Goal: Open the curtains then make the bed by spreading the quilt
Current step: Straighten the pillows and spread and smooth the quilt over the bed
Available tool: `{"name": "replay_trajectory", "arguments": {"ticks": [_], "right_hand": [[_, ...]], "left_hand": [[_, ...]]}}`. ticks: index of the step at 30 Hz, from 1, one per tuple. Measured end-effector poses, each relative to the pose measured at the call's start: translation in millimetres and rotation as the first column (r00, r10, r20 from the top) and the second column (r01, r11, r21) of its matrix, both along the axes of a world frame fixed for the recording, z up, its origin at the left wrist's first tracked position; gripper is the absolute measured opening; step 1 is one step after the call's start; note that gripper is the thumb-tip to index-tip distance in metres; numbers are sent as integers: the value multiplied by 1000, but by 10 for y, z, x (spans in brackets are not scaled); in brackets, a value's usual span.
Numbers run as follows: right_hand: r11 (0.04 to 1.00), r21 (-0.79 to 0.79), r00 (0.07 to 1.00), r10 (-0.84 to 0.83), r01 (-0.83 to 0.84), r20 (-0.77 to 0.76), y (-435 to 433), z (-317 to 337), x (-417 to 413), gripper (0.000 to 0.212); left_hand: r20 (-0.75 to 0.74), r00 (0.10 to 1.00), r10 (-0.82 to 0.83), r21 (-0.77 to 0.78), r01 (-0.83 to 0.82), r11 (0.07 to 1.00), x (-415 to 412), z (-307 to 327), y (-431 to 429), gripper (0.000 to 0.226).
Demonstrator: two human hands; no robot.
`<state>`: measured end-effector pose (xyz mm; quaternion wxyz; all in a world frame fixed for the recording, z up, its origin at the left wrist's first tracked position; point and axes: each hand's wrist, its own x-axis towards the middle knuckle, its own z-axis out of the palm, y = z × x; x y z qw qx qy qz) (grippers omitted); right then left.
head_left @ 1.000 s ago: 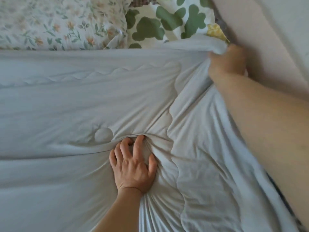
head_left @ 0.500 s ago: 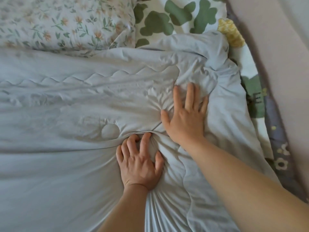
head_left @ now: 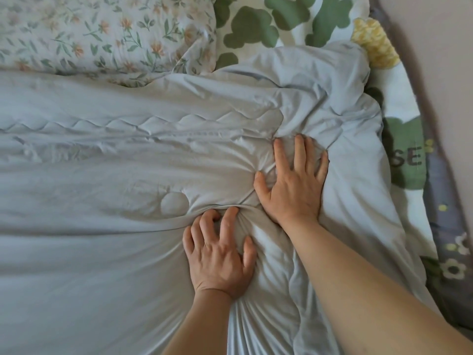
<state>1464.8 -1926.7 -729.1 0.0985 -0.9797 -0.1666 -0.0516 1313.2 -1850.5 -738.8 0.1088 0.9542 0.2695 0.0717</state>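
1. Nearest, the left hand (head_left: 220, 254) has its fingers curled into the quilt (head_left: 102, 265). It grips a bunched fold just right of the middle, and creases fan from it toward the near edge.
2. Just beyond it to the right, the right hand (head_left: 294, 185) lies flat with its fingers spread. It presses on the quilt and grasps nothing.
3. The step in hand looks like smoothing the quilt's far right part. It would go best if the left hand lets its bunch go slack while the flat right hand sweeps outward to the right and far. That would push the creases off the edge rather than into a heap.
4. The quilt covers most of the bed. It lies fairly flat on the left and is rumpled at its far right corner (head_left: 320, 80), which needs pulling square.
5. The quilt's far edge meets the flowered pillow (head_left: 102, 34).
6. Counted: two hands, one quilt, one flowered pillow, one yellow knitted thing (head_left: 375, 42) far right, and one green-blotched cloth (head_left: 281, 21). I cannot tell whether that cloth is a pillow or a sheet.
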Motion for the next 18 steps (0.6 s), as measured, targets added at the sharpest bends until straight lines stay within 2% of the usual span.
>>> {"name": "replay_trajectory", "arguments": {"ticks": [5,9,12,14,16,18], "right_hand": [[999,34,1000,-1,0,22,35,-27,57,68],[999,37,1000,-7,6,3,61,-40,117,68],[1000,27,1000,1,-2,23,69,-49,129,68],[1000,23,999,1,-2,39,73,-37,140,67],[999,45,999,4,-6,49,69,-36,152,66],[999,52,999,6,-9,48,70,-37,151,65]], "left_hand": [[3,1000,-5,-40,5,999,16,22,20,52],[182,976,-120,-45,130,991,337,161,247,42],[301,949,-96,38,89,995,978,389,688,46],[266,963,-54,60,39,997,1428,623,966,48],[177,982,-67,51,59,997,1810,825,1144,42],[33,999,-42,-47,44,998,2074,938,1245,34]]}}
